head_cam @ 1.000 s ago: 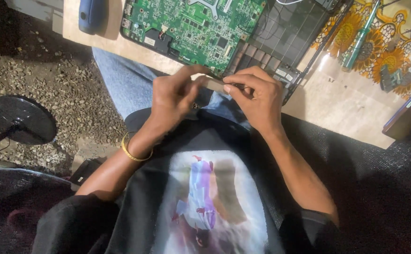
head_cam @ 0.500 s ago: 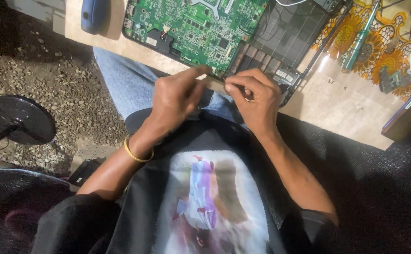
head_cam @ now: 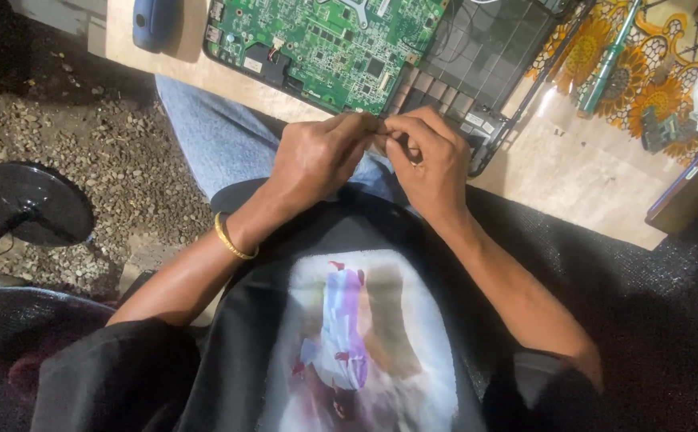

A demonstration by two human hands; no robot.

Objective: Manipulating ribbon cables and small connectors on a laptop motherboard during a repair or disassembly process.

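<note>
The fingers (head_cam: pixel 369 128) of both hands are pressed together tip to tip, and something very small is pinched between them; what it is cannot be told, since it is all but hidden by the fingertips. The left hand (head_cam: pixel 317 160) and the right hand (head_cam: pixel 429 164) are held touching each other just above the lap, at the near edge of the counter (head_cam: pixel 557 172). A gold bangle (head_cam: pixel 233 240) is worn on the left wrist. Just beyond the hands, a green circuit board (head_cam: pixel 325 44) is seen lying on the counter, with a dark laptop casing (head_cam: pixel 485 64) beside it. A blue object (head_cam: pixel 153 20) is set at the board's left. A green-handled screwdriver (head_cam: pixel 605 68) is laid on a flowered cloth (head_cam: pixel 645 80) further right.
</note>
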